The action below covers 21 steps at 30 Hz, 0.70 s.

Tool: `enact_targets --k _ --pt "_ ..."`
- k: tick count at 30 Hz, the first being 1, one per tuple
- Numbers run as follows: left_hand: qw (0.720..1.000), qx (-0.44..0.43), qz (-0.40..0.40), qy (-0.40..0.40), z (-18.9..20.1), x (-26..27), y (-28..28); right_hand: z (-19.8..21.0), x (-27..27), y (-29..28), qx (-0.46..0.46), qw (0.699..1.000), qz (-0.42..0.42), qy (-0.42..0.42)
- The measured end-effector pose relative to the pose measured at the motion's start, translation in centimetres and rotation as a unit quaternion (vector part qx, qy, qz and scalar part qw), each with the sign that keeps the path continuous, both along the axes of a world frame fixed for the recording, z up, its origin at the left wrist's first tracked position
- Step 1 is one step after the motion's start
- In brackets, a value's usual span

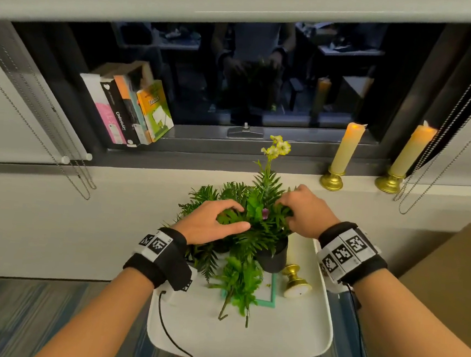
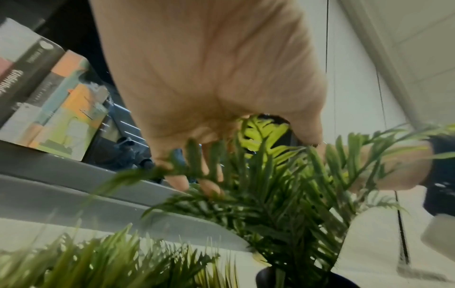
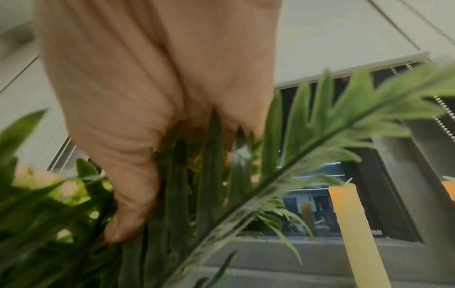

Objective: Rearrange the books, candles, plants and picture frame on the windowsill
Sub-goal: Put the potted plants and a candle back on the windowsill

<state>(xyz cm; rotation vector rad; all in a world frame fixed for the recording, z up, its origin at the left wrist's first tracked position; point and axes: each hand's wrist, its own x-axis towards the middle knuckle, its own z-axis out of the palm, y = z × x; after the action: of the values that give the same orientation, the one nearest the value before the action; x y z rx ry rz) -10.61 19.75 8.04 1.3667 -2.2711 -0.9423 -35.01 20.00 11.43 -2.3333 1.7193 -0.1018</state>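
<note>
A fern-like plant [image 1: 266, 198] with yellow flowers stands in a black pot [image 1: 274, 255] on a white chair seat [image 1: 243, 338] below the windowsill. My left hand [image 1: 239, 217] reaches into its leaves from the left, fingers spread and fairly straight, as the left wrist view shows [image 2: 197, 181]. My right hand [image 1: 288, 211] grips the foliage from the right, fingers curled and buried among the leaves [image 3: 172, 175]. A teal picture frame [image 1: 267, 303] lies flat under a loose green sprig [image 1: 239, 287]. Books [image 1: 129, 109] lean at the sill's left. Two cream candles [image 1: 346, 151] [image 1: 412, 149] stand at its right.
A second dark-green plant [image 1: 207, 193] sits left of the flowering one. A gold candle holder [image 1: 295, 280] lies tipped on the seat's right side. A cardboard box [image 1: 448, 268] stands at the right. Blind cords [image 1: 68, 158] hang at the left.
</note>
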Motion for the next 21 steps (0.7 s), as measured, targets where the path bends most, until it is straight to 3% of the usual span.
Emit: enact_targets --k 3,6,8,13,15,19,21 --pt "0.996 -0.028 0.045 0.065 1.1 1.4 -0.2 1.6 -0.4 -0.4 -0.038 0.999 -0.002 -0.019" --pt "0.975 -0.054 0.157 0.145 1.4 3.8 -0.9 2.8 -0.9 -0.7 -0.076 0.996 -0.020 -0.051" --pt "0.973 -0.041 0.186 0.131 1.2 5.2 -1.7 3.6 -0.9 -0.9 -0.101 0.992 -0.031 -0.065" --pt "0.997 -0.006 0.068 0.027 2.2 3.7 -2.4 5.9 0.8 -1.5 -0.149 0.982 -0.038 -0.112" --pt "0.998 0.013 0.055 -0.033 3.1 2.1 -2.5 6.7 1.6 -1.8 -0.154 0.979 -0.044 -0.125" --pt "0.998 0.009 0.033 -0.049 4.0 -0.6 -3.6 7.7 3.1 -2.9 -0.160 0.977 -0.024 -0.138" --pt "0.999 -0.005 0.050 0.003 4.4 -1.1 -4.2 7.9 3.6 -3.8 -0.164 0.975 -0.019 -0.146"
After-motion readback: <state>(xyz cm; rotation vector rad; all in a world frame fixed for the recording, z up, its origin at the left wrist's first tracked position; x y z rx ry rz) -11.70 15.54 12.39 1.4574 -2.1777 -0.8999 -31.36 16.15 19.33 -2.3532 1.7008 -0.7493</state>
